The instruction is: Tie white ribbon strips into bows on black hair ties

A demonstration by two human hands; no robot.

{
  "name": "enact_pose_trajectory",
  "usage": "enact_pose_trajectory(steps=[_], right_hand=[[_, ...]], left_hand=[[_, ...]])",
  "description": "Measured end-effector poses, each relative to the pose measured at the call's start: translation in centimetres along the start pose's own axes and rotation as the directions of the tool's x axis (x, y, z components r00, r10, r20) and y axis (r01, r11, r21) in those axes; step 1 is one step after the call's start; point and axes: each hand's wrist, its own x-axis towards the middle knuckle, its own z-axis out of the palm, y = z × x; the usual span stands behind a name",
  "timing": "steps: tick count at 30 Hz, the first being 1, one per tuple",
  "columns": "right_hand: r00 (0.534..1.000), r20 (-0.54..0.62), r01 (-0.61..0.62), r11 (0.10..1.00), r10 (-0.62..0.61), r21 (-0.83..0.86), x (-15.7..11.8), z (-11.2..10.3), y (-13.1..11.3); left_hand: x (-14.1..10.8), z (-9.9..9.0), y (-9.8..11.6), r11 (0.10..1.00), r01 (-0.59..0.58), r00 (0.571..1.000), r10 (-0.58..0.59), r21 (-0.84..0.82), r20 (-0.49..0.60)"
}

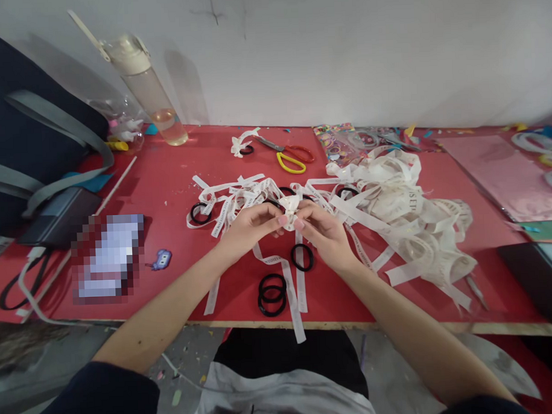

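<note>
Both hands meet at the middle of the red table, fingers pinched on a small white ribbon bow (289,205). My left hand (254,227) grips its left side, and my right hand (324,232) its right side. Printed ribbon tails (288,285) hang below the fingers toward the table's front edge. Just under my right hand lies a black hair tie (302,257); more black hair ties (272,294) overlap near the edge. Behind the hands spreads a heap of printed white ribbon (239,199) mixed with black rings. Fingertips partly hide the bow.
Farther back lie scissors (290,158) with red and yellow handles and a finished-looking bow (238,145). Loose wide ribbon (403,208) piles at right. A water bottle (152,96), a blurred-out phone (110,255) and a dark bag (29,131) occupy the left. Pink sheets (505,175) lie right.
</note>
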Motion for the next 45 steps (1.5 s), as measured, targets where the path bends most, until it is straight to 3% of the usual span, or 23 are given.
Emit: enact_pose_trajectory(steps=[4, 9, 16, 23, 31, 37, 45], right_hand=[[0.999, 0.047, -0.003, 1.000, 0.003, -0.005, -0.09, -0.14, -0.02], [1.000, 0.015, 0.007, 0.997, -0.006, -0.071, -0.20, -0.11, -0.06], [0.995, 0.104, -0.001, 1.000, 0.004, -0.031, -0.08, -0.59, -0.13], [0.999, -0.043, -0.006, 0.983, -0.002, -0.182, 0.01, 0.19, 0.28], [1.000, -0.001, -0.015, 0.994, 0.015, -0.109, 0.11, -0.01, 0.03], [0.997, 0.080, 0.014, 0.994, -0.005, -0.106, 0.05, -0.20, -0.26], [0.990, 0.141, 0.003, 0.986, 0.021, -0.167, -0.09, -0.32, -0.40]], left_hand=[[0.05, -0.03, -0.03, 0.998, 0.037, 0.999, -0.036, -0.055, 0.014], [0.13, -0.20, -0.29, 1.000, -0.007, 1.000, 0.007, -0.011, -0.021], [0.23, -0.27, -0.53, 0.999, 0.035, 0.999, -0.036, -0.023, -0.031], [0.17, -0.15, -0.33, 0.998, -0.029, 0.998, 0.031, 0.049, -0.052], [0.17, -0.29, -0.38, 0.989, 0.042, 0.997, -0.050, -0.144, -0.052], [0.08, 0.20, 0.02, 0.999, 0.024, 0.999, -0.023, 0.035, -0.033], [0.13, 0.17, -0.04, 0.991, 0.007, 0.999, -0.002, 0.132, -0.041]])
